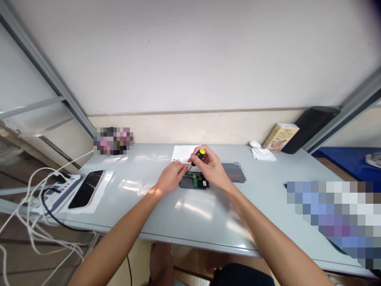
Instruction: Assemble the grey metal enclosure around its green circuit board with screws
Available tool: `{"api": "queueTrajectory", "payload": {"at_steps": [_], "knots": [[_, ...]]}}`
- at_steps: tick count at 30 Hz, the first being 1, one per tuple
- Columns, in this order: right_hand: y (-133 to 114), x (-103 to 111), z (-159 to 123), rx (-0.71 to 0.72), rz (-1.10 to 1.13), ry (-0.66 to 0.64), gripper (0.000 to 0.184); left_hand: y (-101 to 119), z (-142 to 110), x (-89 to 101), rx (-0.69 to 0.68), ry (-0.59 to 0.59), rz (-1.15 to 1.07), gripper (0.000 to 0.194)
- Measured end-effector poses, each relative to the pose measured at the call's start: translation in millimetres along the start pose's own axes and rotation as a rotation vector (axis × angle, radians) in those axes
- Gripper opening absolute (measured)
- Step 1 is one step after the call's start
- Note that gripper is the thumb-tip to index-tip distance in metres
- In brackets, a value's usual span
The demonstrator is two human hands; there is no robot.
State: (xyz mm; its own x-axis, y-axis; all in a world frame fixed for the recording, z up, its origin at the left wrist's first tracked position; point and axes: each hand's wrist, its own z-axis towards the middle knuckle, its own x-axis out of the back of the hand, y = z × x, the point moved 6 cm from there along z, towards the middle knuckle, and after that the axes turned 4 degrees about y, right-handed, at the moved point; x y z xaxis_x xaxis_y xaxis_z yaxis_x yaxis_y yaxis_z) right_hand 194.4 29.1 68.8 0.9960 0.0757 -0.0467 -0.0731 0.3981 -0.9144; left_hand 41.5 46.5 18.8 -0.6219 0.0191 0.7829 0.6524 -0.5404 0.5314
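Note:
My right hand (212, 169) is closed around a screwdriver (197, 158) with a black and yellow handle. Its thin shaft slants down and left toward a green circuit board (195, 179). That board sits in an opened dark grey device (187, 183) lying on the table. My left hand (172, 176) is at the device's upper left corner, fingers bent together beside the screwdriver's tip. What these fingers grip, if anything, is hidden. A grey cover (235, 172) with an orange stripe lies to the right, partly behind my right hand.
White paper (184, 153) with several small dark bits lies behind the device. A phone (86, 190) rests at left beside a power strip (67, 190) with tangled white cables (29, 214). Tissues (263, 154), a yellow box (280, 137) and a black cylinder (311, 129) stand back right.

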Motion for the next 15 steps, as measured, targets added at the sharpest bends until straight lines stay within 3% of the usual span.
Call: {"api": "queueTrajectory", "payload": {"at_steps": [15], "knots": [[-0.6,-0.4,-0.2,0.001,-0.006,0.0,0.026,-0.6,-0.3,-0.3,-0.003,0.0,-0.008,0.04]]}}
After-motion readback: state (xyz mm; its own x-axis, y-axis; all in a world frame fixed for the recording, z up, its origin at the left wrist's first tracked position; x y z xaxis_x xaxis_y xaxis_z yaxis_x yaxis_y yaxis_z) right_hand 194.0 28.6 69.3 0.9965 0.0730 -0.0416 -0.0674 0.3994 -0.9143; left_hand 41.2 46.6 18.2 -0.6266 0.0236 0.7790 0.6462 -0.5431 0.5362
